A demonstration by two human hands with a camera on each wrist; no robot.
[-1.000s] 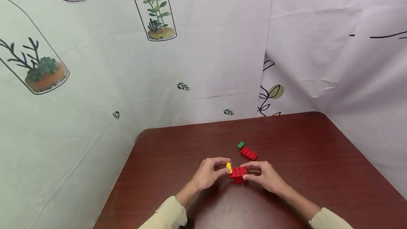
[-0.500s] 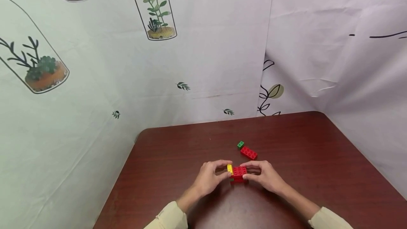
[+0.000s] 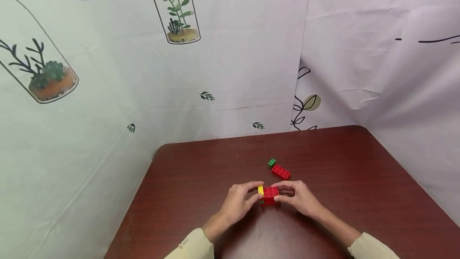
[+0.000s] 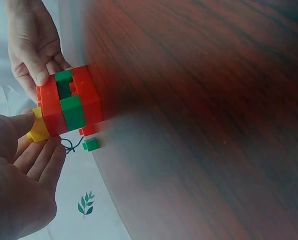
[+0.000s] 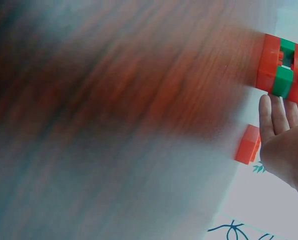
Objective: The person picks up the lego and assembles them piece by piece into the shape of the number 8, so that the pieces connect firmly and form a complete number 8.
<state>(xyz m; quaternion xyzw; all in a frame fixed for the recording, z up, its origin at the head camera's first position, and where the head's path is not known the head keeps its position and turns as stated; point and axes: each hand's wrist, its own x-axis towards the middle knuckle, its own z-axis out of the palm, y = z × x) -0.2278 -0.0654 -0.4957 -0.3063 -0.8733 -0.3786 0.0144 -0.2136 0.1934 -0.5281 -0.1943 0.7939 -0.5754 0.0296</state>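
A stack of toy building bricks (image 4: 91,97) stands on the table between the hands, with red bricks above and below and green ones sandwiched in the middle, a gap between them. My left hand (image 3: 235,203) pinches a yellow brick (image 4: 39,125) between thumb and fingers; it sits on the left end of the upper red brick (image 3: 271,192). From the right, my right hand (image 3: 300,199) grips that upper red brick, thumb on the near side and fingers on the far side. In the right wrist view the yellow brick is hidden.
Behind the stack lie a loose red brick (image 3: 281,172) and a small green brick (image 3: 271,162) close beside it. The dark wooden table (image 3: 201,167) meets a white printed cloth (image 3: 230,71) at its back edge.
The yellow brick has moved slightly right and come down onto the left end of the upper red brick, with my left hand following. My right hand has stayed nearly still.
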